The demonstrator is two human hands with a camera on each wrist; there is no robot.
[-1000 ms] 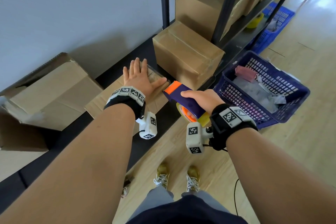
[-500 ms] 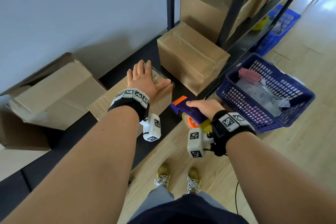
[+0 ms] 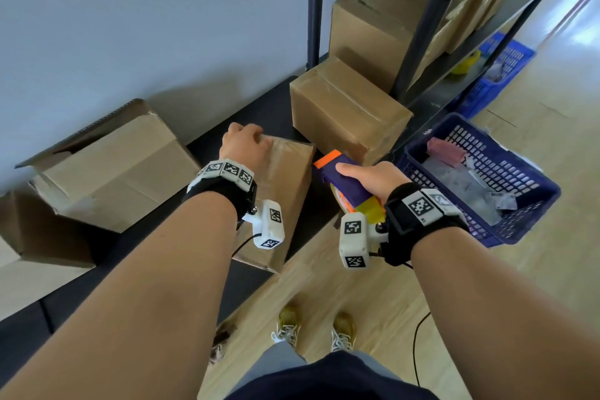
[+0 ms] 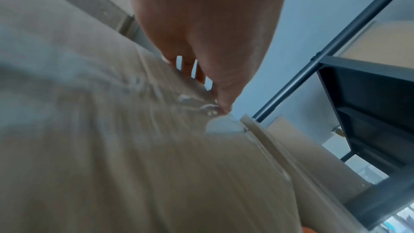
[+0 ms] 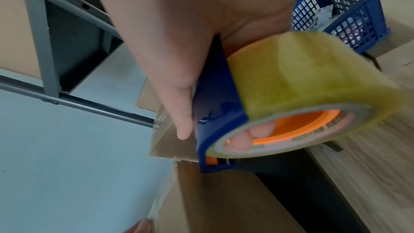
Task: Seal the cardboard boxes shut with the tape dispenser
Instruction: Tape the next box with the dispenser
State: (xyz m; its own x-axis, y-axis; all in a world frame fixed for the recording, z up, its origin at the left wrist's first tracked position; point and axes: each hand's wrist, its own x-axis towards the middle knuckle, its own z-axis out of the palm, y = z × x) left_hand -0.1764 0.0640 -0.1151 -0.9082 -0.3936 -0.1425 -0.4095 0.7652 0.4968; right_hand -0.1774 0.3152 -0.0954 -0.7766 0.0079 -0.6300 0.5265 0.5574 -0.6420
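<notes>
A small cardboard box (image 3: 287, 187) with clear tape on its top stands tipped up on the dark low shelf (image 3: 266, 114), its top face turned toward me. My left hand (image 3: 245, 144) curls over its far upper edge and grips it. In the left wrist view the fingers (image 4: 197, 70) hook over the taped box (image 4: 156, 148). My right hand (image 3: 370, 177) grips the purple tape dispenser (image 3: 344, 178), whose orange tip sits close beside the box's right corner. In the right wrist view the fingertips sit inside the orange core of the yellowish tape roll (image 5: 309, 91), and the dispenser (image 5: 215, 118) hangs just above the box (image 5: 224, 201).
A taped box (image 3: 347, 110) stands just behind the dispenser, with larger boxes (image 3: 373, 23) stacked beyond it. On the left lies a big box (image 3: 110, 166) with a raised flap. A blue basket (image 3: 526, 204) of packets sits on the wooden floor at right. Dark shelf posts (image 3: 315, 6) rise at the back.
My left hand went from lying flat on the box to curling over its far edge, and the box tipped up toward me. The right hand dipped with the dispenser, then rose beside the box.
</notes>
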